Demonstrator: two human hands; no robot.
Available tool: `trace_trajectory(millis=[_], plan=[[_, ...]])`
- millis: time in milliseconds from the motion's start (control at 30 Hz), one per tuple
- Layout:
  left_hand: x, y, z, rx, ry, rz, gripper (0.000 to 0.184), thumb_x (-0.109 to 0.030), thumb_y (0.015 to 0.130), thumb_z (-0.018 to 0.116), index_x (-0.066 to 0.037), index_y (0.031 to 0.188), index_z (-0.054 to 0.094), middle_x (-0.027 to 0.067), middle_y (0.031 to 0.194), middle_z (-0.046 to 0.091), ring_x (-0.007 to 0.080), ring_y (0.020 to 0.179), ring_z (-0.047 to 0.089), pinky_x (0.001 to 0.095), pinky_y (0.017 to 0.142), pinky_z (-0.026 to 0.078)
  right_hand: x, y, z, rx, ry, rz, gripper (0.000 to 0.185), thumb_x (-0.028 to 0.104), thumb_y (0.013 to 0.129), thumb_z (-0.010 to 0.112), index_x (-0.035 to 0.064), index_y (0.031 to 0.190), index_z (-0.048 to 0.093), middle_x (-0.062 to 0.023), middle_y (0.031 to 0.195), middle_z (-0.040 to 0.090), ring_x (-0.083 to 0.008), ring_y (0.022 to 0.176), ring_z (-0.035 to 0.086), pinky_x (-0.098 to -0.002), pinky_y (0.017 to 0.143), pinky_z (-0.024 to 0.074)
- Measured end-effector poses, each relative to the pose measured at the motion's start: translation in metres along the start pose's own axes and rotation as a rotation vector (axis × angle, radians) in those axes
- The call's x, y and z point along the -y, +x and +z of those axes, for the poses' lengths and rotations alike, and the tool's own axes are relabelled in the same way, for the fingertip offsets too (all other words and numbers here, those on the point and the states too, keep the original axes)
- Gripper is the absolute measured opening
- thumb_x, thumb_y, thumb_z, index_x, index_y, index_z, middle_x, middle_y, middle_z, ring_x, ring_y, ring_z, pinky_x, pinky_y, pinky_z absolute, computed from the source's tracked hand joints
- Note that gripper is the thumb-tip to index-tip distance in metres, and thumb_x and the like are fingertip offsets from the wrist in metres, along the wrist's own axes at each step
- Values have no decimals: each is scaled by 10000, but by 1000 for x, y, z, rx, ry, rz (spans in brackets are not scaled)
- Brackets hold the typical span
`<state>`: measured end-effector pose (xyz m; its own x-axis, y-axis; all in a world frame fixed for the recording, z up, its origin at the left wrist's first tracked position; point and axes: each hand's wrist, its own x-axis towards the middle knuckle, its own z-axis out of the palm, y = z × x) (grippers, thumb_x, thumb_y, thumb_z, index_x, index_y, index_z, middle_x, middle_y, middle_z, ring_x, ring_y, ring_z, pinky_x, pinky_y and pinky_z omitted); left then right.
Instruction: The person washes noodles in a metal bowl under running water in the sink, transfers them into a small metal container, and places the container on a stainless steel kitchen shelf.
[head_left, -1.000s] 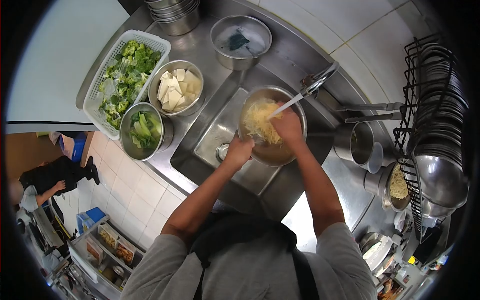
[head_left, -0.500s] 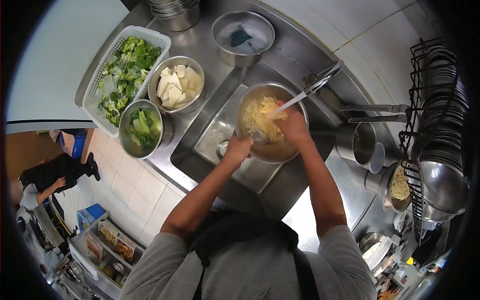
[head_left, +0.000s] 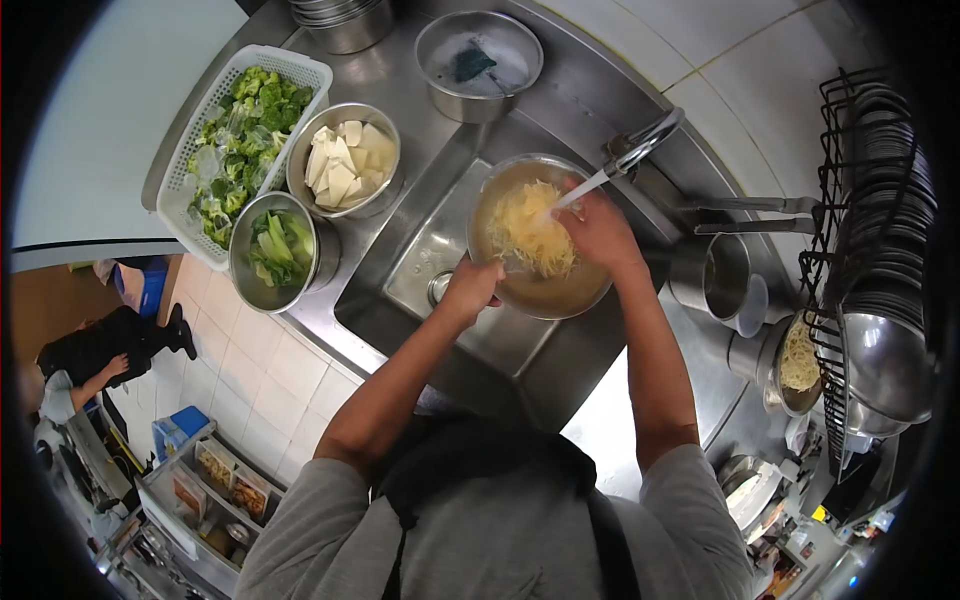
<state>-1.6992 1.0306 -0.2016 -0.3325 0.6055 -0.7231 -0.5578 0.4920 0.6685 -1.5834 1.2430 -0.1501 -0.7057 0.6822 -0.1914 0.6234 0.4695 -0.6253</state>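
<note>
A round metal bowl is held over the sink, and pale yellow shreds lie in it. Cloudy liquid surrounds the shreds. My left hand is closed on the bowl's near left rim. Inside the bowl's right side, my right hand is beside the shreds, its fingers bent but apart, with the tips partly hidden by the stream. Water runs from the faucet past the right fingers onto the shreds.
Left of the sink stand a white basket of broccoli, a pot of pale slices and a pot of leafy greens. A basin of suds is behind. At right are pots and a plate rack. Another person is far left.
My right hand has shifted right, from on top of the shreds to their edge. More of the yellow heap shows. My left hand keeps its hold on the rim.
</note>
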Motion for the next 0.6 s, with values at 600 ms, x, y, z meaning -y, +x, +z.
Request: trace_trajectory(millis=[600], plan=[[7,13,-16,28,-11,-51,579,-276,824,651,28,1308,562,152,1109,680,252,920,665,407,699,568,-2,16,32,111,95,113,465,258,889,724,79,1317,693,-211,1225,724,-374,1163,683,-448,1009,538]])
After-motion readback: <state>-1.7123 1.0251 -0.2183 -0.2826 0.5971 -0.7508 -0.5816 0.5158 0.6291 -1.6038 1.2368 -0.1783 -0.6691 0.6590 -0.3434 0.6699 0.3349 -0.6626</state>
